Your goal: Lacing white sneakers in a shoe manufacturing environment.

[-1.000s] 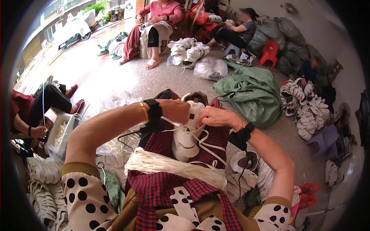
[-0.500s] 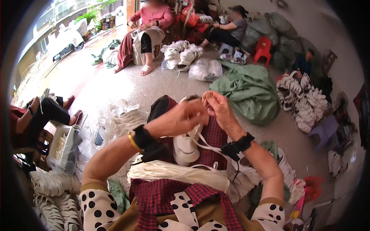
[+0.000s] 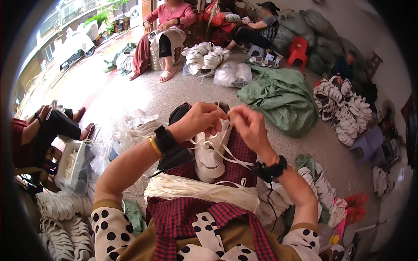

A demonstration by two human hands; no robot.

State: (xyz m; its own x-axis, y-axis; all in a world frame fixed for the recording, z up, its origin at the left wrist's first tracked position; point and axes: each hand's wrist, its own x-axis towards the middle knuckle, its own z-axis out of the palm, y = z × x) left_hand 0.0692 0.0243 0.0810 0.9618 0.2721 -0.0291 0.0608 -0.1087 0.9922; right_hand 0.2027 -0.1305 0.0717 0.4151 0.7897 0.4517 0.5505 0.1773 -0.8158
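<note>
On my lap lies a white shoe (image 3: 209,160), its heel toward me and its toe end partly behind my hands. A flat white shoelace (image 3: 230,162) runs loose from it, looping to the right across the checked cloth. Above the shoe, my left hand (image 3: 201,118) is closed, thumb and forefinger pinching a bit of lace. Close beside it on the right, my right hand (image 3: 249,127) pinches too, slightly blurred; the lace between its fingers is mostly hidden. Nearer my body, a thick bundle of cream laces (image 3: 196,191) lies across my lap.
Stacked white shoe parts (image 3: 65,217) lie at lower left, beside a clear plastic bin (image 3: 73,167). A big green sack (image 3: 281,102) sits ahead right. More shoe pieces (image 3: 344,111) are heaped farther right. Several people sit around, one near a red stool (image 3: 298,51).
My left hand has come to a stop above the shoe, its fingers now sharper. My right hand has turned and dropped slightly. More of the shoe shows between them.
</note>
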